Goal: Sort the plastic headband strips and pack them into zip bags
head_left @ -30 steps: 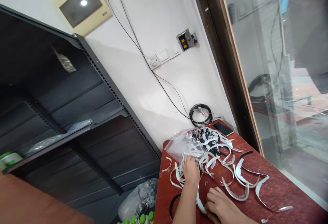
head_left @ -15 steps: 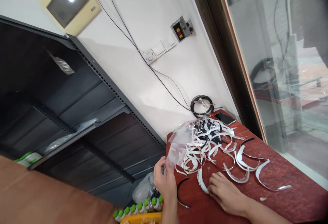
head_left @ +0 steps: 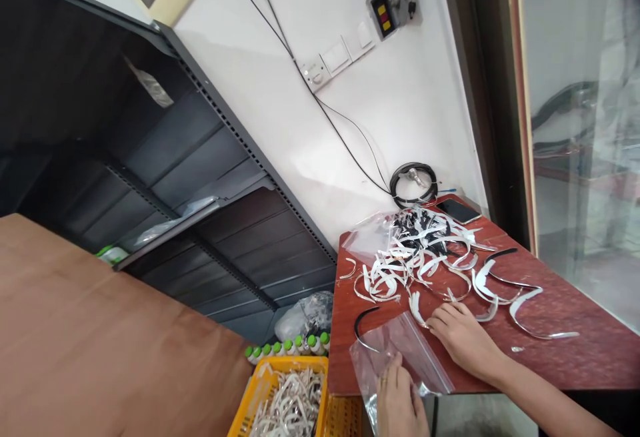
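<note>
Near the table's front edge, my left hand (head_left: 400,400) is closed on a clear zip bag (head_left: 395,340), fingers over the plastic. The bag lies partly on the red table and overhangs its edge. A thin black-ended curved band (head_left: 367,323) is partly under the bag. My right hand (head_left: 463,337) has its fingers bent around the lower end of a white curved strip (head_left: 416,307); the fingertips are partly hidden. Beyond both hands spreads a heap of white and black curved strips (head_left: 413,250), with several loose ones to the right.
Another clear bag (head_left: 367,240) lies left of the heap. A phone (head_left: 459,209) and a coiled black cable (head_left: 413,183) are at the back. Below left stands a yellow basket (head_left: 260,383) of similar strips, beside green-capped bottles (head_left: 289,345). Dark shelving (head_left: 225,250) lines the left wall.
My left hand has brought the clear bag from beside the heap down to the table's front edge. My right hand stays at the white strip. The view has shifted, showing more of the yellow basket.
</note>
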A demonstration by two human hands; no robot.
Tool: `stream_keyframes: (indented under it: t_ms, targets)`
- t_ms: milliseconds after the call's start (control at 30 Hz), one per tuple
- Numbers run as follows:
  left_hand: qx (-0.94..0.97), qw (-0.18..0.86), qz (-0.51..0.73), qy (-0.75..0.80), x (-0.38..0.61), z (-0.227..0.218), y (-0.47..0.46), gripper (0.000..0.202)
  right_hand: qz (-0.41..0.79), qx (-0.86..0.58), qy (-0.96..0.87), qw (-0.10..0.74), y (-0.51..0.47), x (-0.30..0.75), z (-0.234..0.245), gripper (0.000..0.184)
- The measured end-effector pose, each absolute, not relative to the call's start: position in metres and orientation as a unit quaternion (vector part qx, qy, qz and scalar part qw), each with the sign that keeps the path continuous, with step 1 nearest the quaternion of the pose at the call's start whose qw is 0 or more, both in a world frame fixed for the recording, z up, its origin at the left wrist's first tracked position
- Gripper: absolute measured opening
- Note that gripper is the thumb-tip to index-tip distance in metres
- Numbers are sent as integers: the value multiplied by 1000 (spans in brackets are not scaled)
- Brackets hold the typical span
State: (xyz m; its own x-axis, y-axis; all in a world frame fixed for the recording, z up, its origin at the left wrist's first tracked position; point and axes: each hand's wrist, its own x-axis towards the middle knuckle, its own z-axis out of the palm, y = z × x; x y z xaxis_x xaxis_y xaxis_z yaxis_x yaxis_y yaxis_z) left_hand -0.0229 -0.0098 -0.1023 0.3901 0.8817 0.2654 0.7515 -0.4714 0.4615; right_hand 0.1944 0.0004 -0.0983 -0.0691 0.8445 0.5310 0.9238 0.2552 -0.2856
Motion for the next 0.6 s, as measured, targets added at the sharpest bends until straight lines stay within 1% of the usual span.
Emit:
stream_keyframes:
  t_ms: [133,267,333,433,600]
  targets:
    - [834,179,209,478,-28,-93,2,33,-54,-630,-706,318,-14,198,-102,24]
    - [829,218,238,457,-26,-81,27,36,-65,-636,-697,325,-17,200,-100,24]
    - [833,226,243,444,-24,-77,43,33,-71,-634,-697,327,-16,200,-97,25]
    - [857,219,215,415,-27,-69,58,27,-68,-635,-695,330,-15,200,-95,25]
    - [883,206,147,396,-48,-48,51,45,-52,-638,-693,332,-16,199,-94,25]
